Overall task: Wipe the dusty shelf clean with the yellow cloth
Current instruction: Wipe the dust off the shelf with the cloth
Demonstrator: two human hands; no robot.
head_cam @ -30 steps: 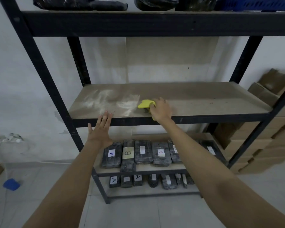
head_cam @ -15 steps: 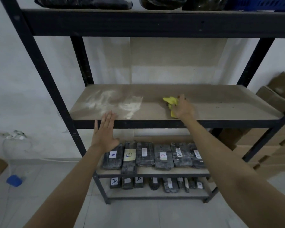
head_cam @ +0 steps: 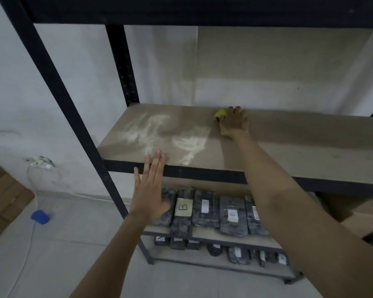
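- My left hand [head_cam: 150,191] is flat and spread, its grip wide and empty. The fingertips [head_cam: 158,154] lie over the shelf's [head_cam: 289,147] front lip, I judge to steady me while I reach.
- The dust [head_cam: 159,132] lies as pale, powdery streaks on the shelf's left half, smeared and not yet cleared. The board is matt, tan and flat, with a black metal rim.
- My right hand [head_cam: 234,122] presses the cloth [head_cam: 220,114] down at the shelf's back edge, near the wall. Its grip is closed over the cloth, a soft yellow wad showing past my fingers, placed to sweep across.
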